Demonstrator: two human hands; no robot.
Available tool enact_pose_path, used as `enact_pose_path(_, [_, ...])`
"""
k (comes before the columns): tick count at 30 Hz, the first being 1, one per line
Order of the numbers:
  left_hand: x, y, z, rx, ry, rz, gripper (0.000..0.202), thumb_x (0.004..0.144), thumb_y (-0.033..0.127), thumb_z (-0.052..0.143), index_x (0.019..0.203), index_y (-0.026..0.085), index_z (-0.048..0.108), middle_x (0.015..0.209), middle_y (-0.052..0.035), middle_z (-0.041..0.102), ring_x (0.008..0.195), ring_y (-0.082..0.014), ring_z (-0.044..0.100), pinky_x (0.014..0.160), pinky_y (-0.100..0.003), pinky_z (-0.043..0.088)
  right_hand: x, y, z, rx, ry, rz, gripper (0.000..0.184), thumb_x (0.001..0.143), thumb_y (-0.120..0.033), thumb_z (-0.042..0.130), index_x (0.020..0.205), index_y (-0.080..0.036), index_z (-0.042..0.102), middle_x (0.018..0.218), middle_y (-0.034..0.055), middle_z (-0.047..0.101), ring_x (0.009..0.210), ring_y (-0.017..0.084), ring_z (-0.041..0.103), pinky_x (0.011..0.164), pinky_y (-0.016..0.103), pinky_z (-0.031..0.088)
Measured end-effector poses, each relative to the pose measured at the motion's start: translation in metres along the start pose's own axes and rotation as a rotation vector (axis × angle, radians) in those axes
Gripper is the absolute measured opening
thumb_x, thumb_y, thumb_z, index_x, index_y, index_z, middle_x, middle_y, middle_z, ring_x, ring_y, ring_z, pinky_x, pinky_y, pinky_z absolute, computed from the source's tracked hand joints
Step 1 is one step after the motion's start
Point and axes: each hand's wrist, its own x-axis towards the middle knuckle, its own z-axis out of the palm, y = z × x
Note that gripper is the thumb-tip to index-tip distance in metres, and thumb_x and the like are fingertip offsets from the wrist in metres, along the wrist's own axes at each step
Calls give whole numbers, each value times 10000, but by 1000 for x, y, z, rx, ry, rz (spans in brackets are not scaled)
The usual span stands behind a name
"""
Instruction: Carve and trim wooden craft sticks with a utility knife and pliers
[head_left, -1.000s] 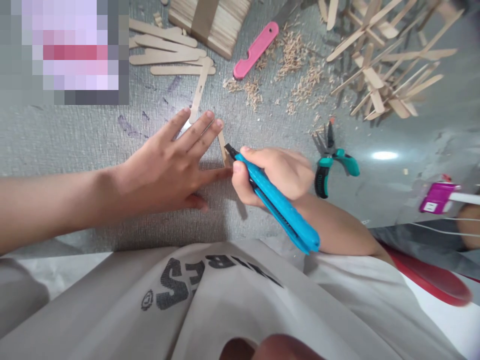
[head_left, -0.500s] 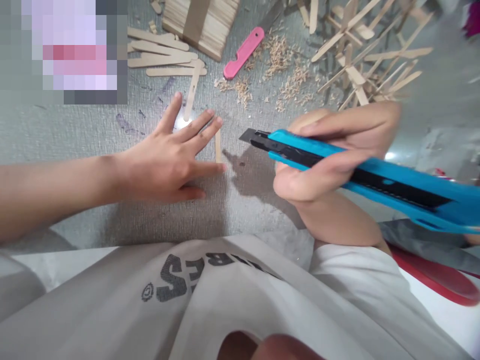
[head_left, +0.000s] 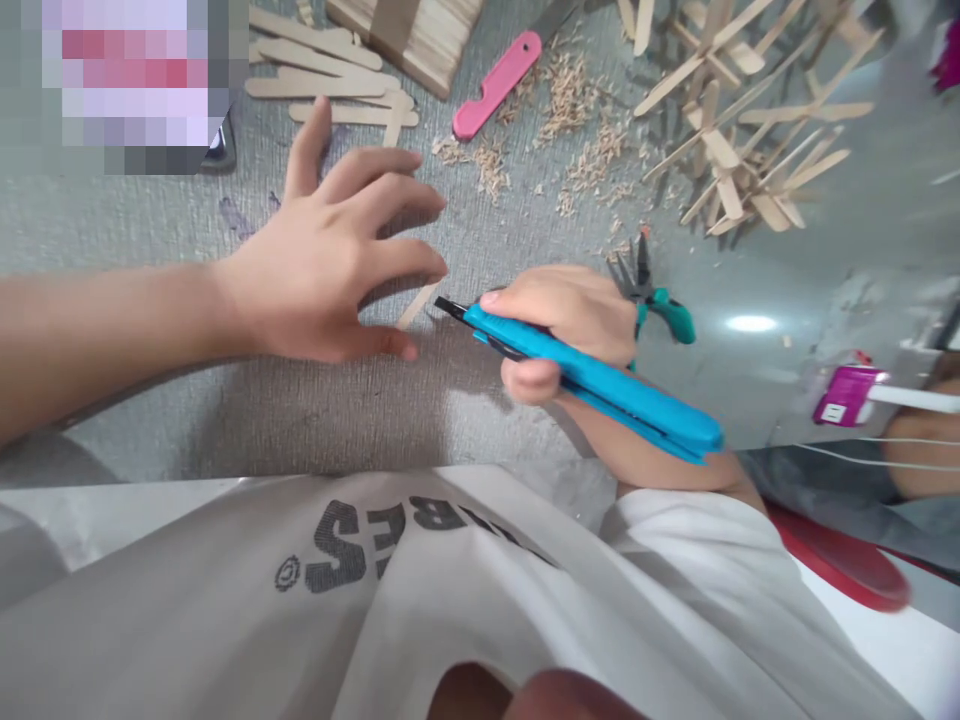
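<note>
My left hand (head_left: 330,250) hovers over the grey mat (head_left: 300,410) with its fingers spread and bent, holding nothing; its fingertips are near a short wooden stick (head_left: 417,304) lying on the mat. My right hand (head_left: 566,320) is closed round a blue utility knife (head_left: 592,380). The knife's black blade tip points left, almost touching the end of that stick.
A bundle of wooden sticks (head_left: 409,30) and loose sticks (head_left: 330,80) lie at the far edge. A pink folding knife (head_left: 496,85) sits among wood shavings (head_left: 570,130). A glued stick structure (head_left: 742,130) stands far right. Teal pliers (head_left: 660,295) lie behind my right hand. A purple plug (head_left: 844,395) sits at right.
My right hand has brought the knife back down, its tip now at the stick. My left hand has lifted off the mat and its fingers have curled. The short stick now lies slanted.
</note>
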Motion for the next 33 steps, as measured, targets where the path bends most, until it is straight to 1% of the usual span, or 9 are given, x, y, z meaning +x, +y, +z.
enact_pose_path(2, [0, 4, -1, 24, -48, -33, 471, 1172, 583, 598, 1441, 246, 786, 1825, -73, 489, 1779, -448, 291, 1399, -897, -78, 2, -8, -6, 76, 132, -122, 768, 1143, -729, 115, 910, -341, 736, 666, 29, 711, 657, 229, 762, 640, 397, 641])
enact_pose_path(4, [0, 6, -2, 32, -70, -43, 473, 1153, 568, 635, 1481, 255, 770, 1845, -58, 467, 1783, -442, 283, 1412, -876, -85, 5, -13, -11, 157, 224, -212, 575, 1160, -601, 274, 1020, -330, 761, 692, 6, 737, 628, 208, 759, 601, 365, 624])
enact_pose_path(8, [-2, 0, 3, 24, -40, 16, 483, 1178, 576, 600, 1523, 281, 765, 1836, -90, 457, 1787, -457, 291, 1408, -876, -41, 12, -12, -12, 210, 195, -213, 419, 1160, -517, 395, 1110, -317, 760, 777, 9, 792, 636, 206, 765, 603, 359, 639])
enact_pose_path(10, [-3, -4, 7, 8, 39, 93, 529, 1163, 641, 606, 1520, 289, 777, 1798, -131, 485, 1768, -506, 333, 1365, -930, 27, 14, -13, -12, 247, 241, -233, 347, 1155, -489, 456, 1121, -315, 754, 790, 5, 801, 632, 205, 760, 601, 349, 645])
enact_pose_path(13, [-4, -8, 9, 10, 48, 106, 534, 1152, 643, 618, 1547, 315, 763, 1809, -120, 469, 1744, -529, 372, 1368, -923, 84, 18, -17, -12, 359, 310, -274, 194, 1137, -396, 554, 1125, -313, 729, 801, -22, 807, 648, 182, 767, 640, 298, 656])
enact_pose_path(18, [-4, -4, 6, -9, -7, 72, 542, 1127, 602, 646, 1599, 347, 724, 1848, -83, 434, 1741, -523, 364, 1417, -838, 134, 22, -22, -11, 404, 319, -290, 176, 1153, -359, 554, 1105, -292, 709, 798, -28, 795, 643, 163, 755, 651, 275, 651])
enact_pose_path(26, [-5, -3, 10, -11, 9, 100, 543, 1139, 551, 604, 1628, 329, 684, 1834, -127, 431, 1741, -495, 341, 1411, -847, 146, 24, -17, -6, 415, 340, -335, 182, 1158, -364, 558, 1067, -275, 687, 775, -40, 751, 630, 143, 718, 622, 279, 607])
enact_pose_path(30, [-5, -4, 13, -33, 23, 103, 537, 1127, 522, 626, 1628, 339, 688, 1832, -108, 442, 1733, -474, 349, 1424, -830, 137, 26, -13, -8, 375, 270, -420, 97, 1141, -324, 565, 1097, -285, 642, 770, -48, 717, 611, 150, 672, 598, 304, 570])
enact_pose_path(33, [-5, -5, 15, -22, 62, 140, 519, 1147, 511, 633, 1624, 315, 692, 1806, -145, 449, 1726, -490, 368, 1395, -853, 167, 29, -13, -12, 318, 206, -448, 60, 1102, -282, 614, 1057, -280, 575, 747, -74, 663, 576, 130, 603, 574, 287, 523])
